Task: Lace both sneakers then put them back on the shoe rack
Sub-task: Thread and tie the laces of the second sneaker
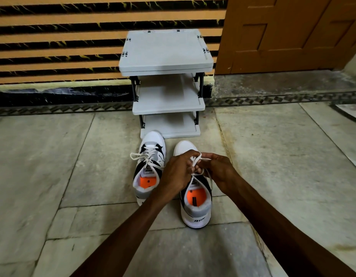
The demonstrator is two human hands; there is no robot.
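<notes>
We note both sneakers upright on the stone floor [53,176], toes toward the shoe rack [167,56], heels toward us. The left sneaker [149,166] stands with its toe just beside the front edge of the rack's lowest shelf. Its white lace is threaded, with loops trailing off its left side. The right sneaker [197,208] stands beside it, set a little nearer to us, apart from the rack.

Left hand [177,172]: fingers curled, pinching the right sneaker's lace [196,159] above the tongue. Right hand [219,172]: also curled, grasping the same lace. The two hands meet knuckle to knuckle over the shoe's throat. One strand hangs down the right side of the shoe.

The grey rack has three tiers and stands against a striped wall [63,47], beside a brown door [283,37].
</notes>
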